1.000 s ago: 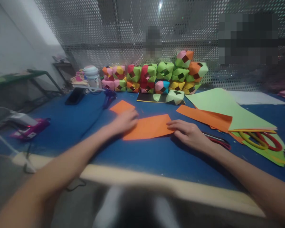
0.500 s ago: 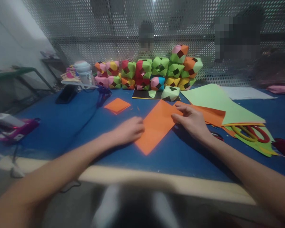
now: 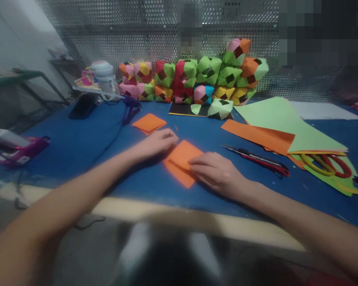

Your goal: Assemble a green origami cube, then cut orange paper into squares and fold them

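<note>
A square sheet of orange paper (image 3: 185, 157) lies partly folded over on the blue table, its upper layer set back from the bottom corner. My right hand (image 3: 216, 171) is on the right side of the paper, fingers together and closed on the folded layer. By the upper left edge of the sheet rests my left hand (image 3: 161, 141), its fingers curled in; their tips are hidden. Behind that hand lies a folded orange paper square (image 3: 149, 123). To the right of my right hand is a utility knife (image 3: 256, 159) with a red and black handle.
Folded paper balls (image 3: 185, 73) stand stacked along the back by a perforated metal screen (image 3: 131, 35). Light green sheets (image 3: 286, 119), an orange strip (image 3: 259, 135) and scissors (image 3: 319, 165) lie to the right. A glue gun (image 3: 131, 107), a phone (image 3: 82, 106) and a bottle (image 3: 105, 77) are left.
The orange sheet has gone from flat to partly folded. My right hand has moved left and nearer to me, uncovering the utility knife. My left hand has shifted up along the paper.
</note>
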`<state>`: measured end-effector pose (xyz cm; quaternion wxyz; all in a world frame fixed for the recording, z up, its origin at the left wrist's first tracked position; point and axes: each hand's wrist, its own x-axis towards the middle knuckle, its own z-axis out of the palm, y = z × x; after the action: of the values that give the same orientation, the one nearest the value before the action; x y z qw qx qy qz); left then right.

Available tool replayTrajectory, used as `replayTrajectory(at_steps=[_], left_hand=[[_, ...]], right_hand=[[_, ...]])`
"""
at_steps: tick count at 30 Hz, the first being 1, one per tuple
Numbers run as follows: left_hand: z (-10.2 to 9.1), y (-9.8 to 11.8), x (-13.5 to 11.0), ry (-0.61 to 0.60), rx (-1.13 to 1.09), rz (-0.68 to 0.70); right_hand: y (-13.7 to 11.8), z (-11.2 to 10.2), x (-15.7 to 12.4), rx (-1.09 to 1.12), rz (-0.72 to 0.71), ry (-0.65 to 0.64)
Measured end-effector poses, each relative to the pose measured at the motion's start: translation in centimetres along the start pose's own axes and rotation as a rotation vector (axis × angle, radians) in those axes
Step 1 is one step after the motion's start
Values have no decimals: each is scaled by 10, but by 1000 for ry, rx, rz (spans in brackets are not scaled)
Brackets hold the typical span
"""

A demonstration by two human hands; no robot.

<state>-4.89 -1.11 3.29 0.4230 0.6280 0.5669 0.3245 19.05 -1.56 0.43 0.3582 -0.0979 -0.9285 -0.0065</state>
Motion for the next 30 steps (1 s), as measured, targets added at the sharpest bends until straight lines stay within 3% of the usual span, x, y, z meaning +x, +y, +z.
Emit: replayTrajectory(at_steps=[4, 10, 30], left_hand=[[2, -5, 0, -60, 125, 93], [5, -7, 1, -53, 229, 193], [2, -4, 0, -130, 331, 178]], right_hand=[[-1, 6, -3, 6, 2, -100], [-6, 6, -2, 77, -3, -155], [-14, 3, 1, 108, -19, -179]])
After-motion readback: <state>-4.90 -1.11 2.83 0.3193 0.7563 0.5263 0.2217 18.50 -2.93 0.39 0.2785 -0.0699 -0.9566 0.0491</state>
